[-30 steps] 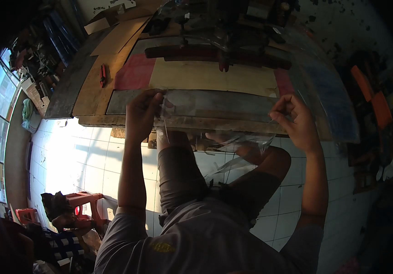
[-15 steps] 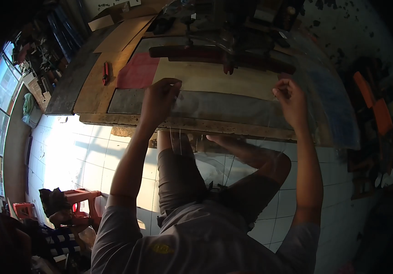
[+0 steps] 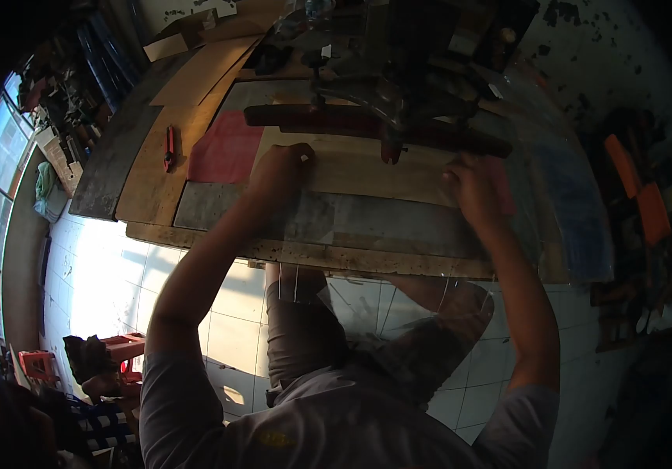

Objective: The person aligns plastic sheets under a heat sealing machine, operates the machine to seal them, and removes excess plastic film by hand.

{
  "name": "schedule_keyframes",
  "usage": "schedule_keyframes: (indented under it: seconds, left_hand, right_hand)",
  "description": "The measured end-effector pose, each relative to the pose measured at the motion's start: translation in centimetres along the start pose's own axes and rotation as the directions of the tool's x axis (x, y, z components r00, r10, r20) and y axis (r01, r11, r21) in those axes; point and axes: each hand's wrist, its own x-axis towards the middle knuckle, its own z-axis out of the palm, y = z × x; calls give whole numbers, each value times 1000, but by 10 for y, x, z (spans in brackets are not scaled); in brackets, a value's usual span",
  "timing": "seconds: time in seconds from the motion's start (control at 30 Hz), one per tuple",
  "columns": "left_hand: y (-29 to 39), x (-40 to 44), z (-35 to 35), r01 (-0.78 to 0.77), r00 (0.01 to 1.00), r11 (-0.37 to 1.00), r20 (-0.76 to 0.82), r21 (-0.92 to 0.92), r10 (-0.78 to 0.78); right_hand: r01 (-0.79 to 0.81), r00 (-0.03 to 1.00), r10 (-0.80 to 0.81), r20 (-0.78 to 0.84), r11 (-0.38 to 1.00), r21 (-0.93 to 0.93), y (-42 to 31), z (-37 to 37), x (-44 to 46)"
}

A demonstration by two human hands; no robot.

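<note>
A thin transparent plastic sheet (image 3: pixel 367 227) hangs between my hands, over the bench's front edge and down above my lap. My left hand (image 3: pixel 281 172) pinches its left top corner over the cream panel (image 3: pixel 352 160). Farther right, the closed fingers of my right hand (image 3: pixel 469 181) hold the other side of the sheet. Beneath lie the grey metal plate (image 3: pixel 219 207) and a pink piece (image 3: pixel 226 148) left of the cream panel. A dark machine bar (image 3: pixel 336 123) lies just beyond both hands.
A red cutter (image 3: pixel 169 148) rests on the wooden board at left, near brown cardboard (image 3: pixel 203 74). Orange objects (image 3: pixel 652 205) stand at the far right. On the floor at lower left is a red stool (image 3: pixel 126 344).
Both hands have moved forward over the bench toward the machine bar, and the clear sheet has been drawn up with them. The camera view has shifted slightly.
</note>
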Motion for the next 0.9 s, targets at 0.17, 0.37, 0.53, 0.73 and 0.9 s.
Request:
schedule_keyframes:
  seconds: [0.17,0.37,0.53,0.73,0.9]
  left_hand:
    - [1,-4,0,-53,998,998,-44,23,54]
    - [6,-10,-8,-81,997,997,-14,-4,80]
    - [4,-8,-5,-79,997,997,-25,-13,79]
    - [2,4,3,-73,995,995,-70,-74,68]
    - [3,9,5,-42,997,997,-68,-59,38]
  right_hand:
    - [-87,992,83,92,995,40,2,-9,-5]
    - [-190,964,166,206,976,104,6,-22,-14]
    - [-125,973,107,207,989,76,19,-19,-15]
    - [-18,995,22,94,999,-46,27,-13,-5]
    - [-15,1000,16,25,999,-46,27,-10,1]
